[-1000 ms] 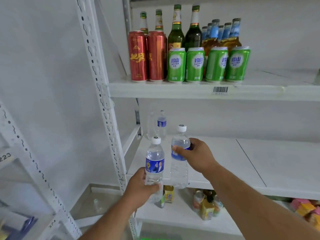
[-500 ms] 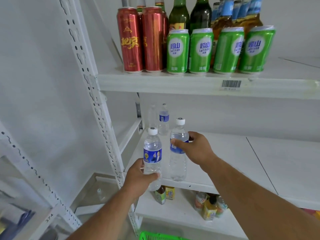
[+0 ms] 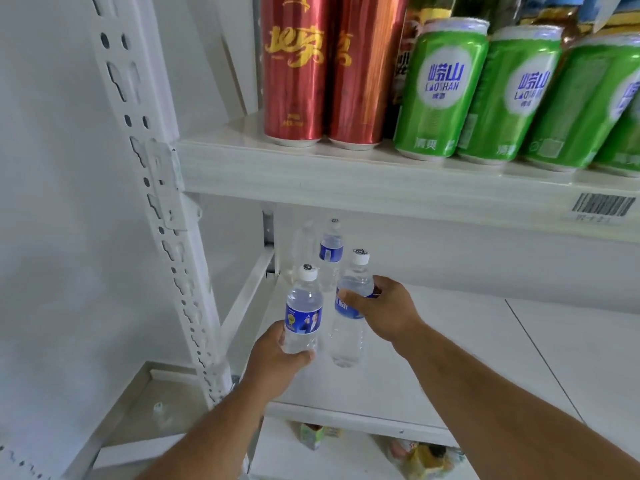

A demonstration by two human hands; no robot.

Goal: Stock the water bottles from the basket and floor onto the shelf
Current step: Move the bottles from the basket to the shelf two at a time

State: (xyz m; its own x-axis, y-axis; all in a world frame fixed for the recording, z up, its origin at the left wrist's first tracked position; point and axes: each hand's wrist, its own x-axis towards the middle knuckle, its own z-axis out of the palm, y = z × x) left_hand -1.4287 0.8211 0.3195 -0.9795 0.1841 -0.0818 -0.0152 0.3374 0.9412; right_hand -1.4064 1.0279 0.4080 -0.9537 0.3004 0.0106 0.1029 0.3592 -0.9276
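The left hand [image 3: 277,358] grips the lower body of one water bottle [image 3: 303,311], upright over the shelf [image 3: 450,358] (white, its front edge below the wrist). Just beside it, the right hand [image 3: 384,311] clasps a second bottle [image 3: 348,327] around its blue label. Beyond both grips, a third bottle [image 3: 330,252] stands at the back.

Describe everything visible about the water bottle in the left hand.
The water bottle is clear plastic with water inside, a white cap bearing a dark round mark, and a blue label showing a yellow emblem and a printed figure. It stands about upright over the left part of the middle shelf. The left hand grips its lower body; its base is hidden.
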